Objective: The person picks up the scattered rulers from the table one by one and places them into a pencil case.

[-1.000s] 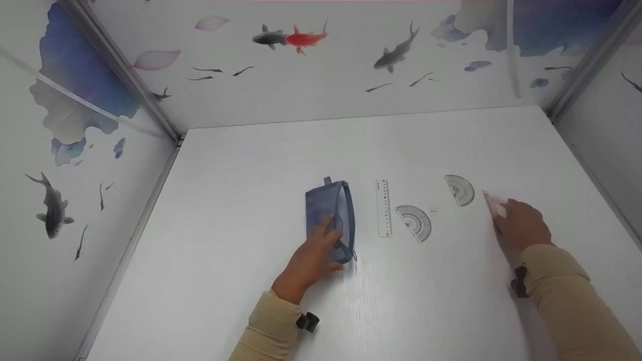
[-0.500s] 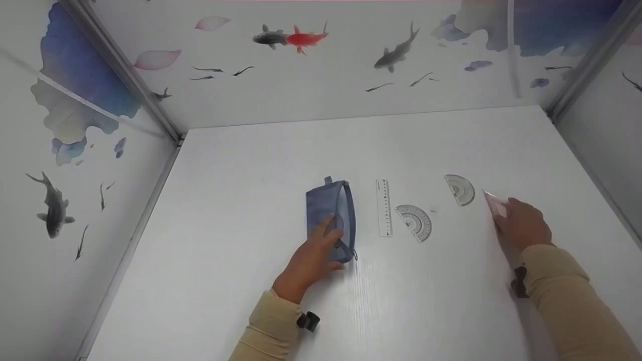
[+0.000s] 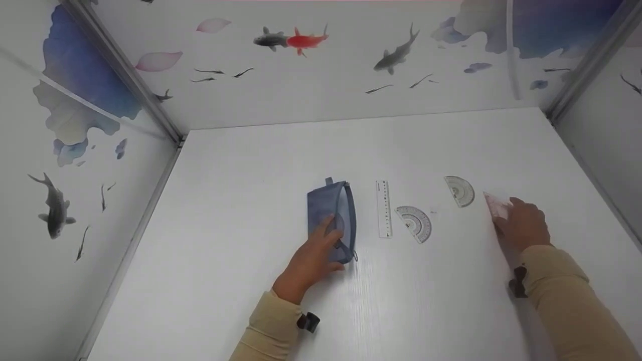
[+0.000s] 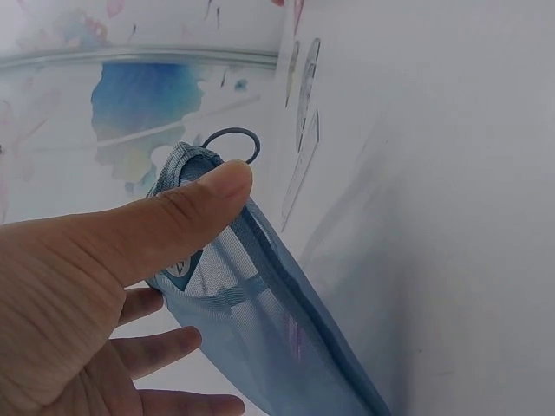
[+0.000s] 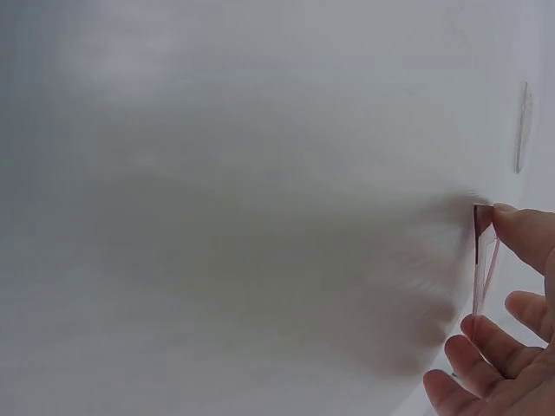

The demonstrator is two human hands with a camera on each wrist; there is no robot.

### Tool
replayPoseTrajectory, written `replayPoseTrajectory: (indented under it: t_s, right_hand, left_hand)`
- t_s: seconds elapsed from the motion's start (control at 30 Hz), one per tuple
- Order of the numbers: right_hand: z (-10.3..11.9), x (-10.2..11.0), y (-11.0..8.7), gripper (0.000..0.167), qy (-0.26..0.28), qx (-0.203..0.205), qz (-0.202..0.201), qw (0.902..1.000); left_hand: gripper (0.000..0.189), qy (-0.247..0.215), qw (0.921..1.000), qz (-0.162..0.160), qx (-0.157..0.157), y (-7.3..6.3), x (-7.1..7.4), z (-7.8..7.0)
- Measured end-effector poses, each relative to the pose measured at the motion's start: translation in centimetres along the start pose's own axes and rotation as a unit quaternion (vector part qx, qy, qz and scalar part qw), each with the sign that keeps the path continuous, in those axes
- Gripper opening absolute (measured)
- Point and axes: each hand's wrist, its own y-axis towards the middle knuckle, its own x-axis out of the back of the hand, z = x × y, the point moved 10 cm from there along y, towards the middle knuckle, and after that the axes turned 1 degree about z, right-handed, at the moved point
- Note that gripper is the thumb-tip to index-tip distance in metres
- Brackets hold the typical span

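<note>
A blue mesh pencil pouch (image 3: 321, 200) lies on the white table, its zipped side gaping. My left hand (image 3: 307, 260) holds its near end; in the left wrist view the thumb (image 4: 227, 180) lies across the pouch's end by a cord loop (image 4: 234, 132), with the other fingers spread at its side. At the right, my right hand (image 3: 525, 224) pinches a clear pinkish set square (image 3: 493, 203) between thumb and fingers. The right wrist view shows that set square (image 5: 482, 251) nearly edge-on. Part of it is hidden behind the hand.
Between the hands lie a clear ruler (image 3: 383, 209), a larger protractor (image 3: 415, 223), a smaller protractor (image 3: 460, 191) and a tiny clear piece (image 3: 434, 210). White panels with painted fish (image 3: 396, 52) border the table (image 3: 241, 200) at the back and sides.
Almost nothing differs. Both hands keep their places on the pouch and the set square; the head view has only shifted very slightly.
</note>
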Motion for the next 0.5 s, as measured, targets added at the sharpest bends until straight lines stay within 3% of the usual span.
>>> replayPoseTrajectory:
  t_s: [0.27, 0.5]
  right_hand:
    - [-1.1, -0.5, 0.0, 0.067, 0.068, -0.054, 0.031, 0.9958]
    - [-1.3, -0.5, -0.2, 0.066, 0.095, -0.069, 0.038, 0.9924]
  left_hand:
    - [0.071, -0.002, 1.0, -0.002, -0.003, 0.0, 0.0, 0.0]
    - [0.071, 0.001, 0.9999, -0.007, -0.008, 0.0, 0.0, 0.0]
